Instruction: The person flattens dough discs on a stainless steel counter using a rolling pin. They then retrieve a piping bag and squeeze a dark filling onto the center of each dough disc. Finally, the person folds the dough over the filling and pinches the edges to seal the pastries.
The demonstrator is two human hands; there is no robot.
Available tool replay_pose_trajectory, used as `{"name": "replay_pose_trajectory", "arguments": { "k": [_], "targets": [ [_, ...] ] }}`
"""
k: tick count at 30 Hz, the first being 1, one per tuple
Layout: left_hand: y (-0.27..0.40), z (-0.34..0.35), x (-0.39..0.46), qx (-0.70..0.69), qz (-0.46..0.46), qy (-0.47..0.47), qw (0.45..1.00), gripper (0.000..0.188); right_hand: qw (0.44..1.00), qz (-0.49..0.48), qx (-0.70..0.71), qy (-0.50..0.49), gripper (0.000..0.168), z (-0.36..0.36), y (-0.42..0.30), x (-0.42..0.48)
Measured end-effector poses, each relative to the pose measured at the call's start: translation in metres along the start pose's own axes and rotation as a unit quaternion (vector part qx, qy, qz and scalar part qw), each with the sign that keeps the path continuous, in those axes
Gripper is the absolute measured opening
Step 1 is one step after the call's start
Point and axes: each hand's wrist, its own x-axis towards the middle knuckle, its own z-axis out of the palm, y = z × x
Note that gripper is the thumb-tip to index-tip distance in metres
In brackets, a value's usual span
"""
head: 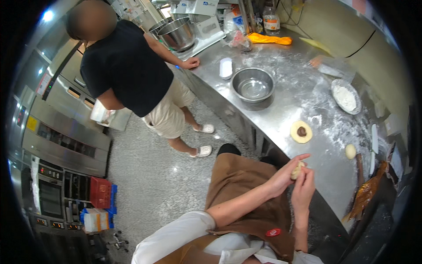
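In front of my apron, near the edge of the steel worktable, my left hand [283, 175] cradles a small piece of pale dough [297, 170]. The fingers of my right hand [304, 185] pinch the same dough from the other side. The fingers cover part of it, so its full shape is hidden. Just beyond my hands lies a flat round dough wrapper [295, 138] with a brown lump of filling [301, 131] on it. Farther right, a smooth dough ball [350, 151] rests beside a rolling pin [359, 166].
The floured worktable [283, 105] bears a steel bowl [252, 85], a white tray [226, 68] and a dish of flour [344, 96]. A white scraper [374, 142] lies along the right side. A person [128, 72] stands with a hand on the table edge, near a mixer bowl [178, 34].
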Motion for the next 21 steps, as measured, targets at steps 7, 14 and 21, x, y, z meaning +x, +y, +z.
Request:
{"name": "replay_pose_trajectory", "arguments": {
  "k": [7, 14, 21],
  "targets": [
    [0.001, 0.002, -0.001, -0.017, -0.013, -0.024, 0.999, 0.046, 0.995, -0.074, -0.068, -0.001, 0.012, -0.001, 0.017, 0.003],
    [0.006, -0.004, -0.006, 0.123, -0.007, -0.029, 0.992, 0.043, 0.992, 0.049, 0.120, 0.011, 0.008, 0.003, -0.006, 0.004],
    [0.003, -0.011, 0.013, -0.091, -0.052, -0.031, 0.994, 0.053, 0.991, 0.059, 0.112, 0.052, 0.011, -0.009, 0.033, 0.000]
  ]
}}
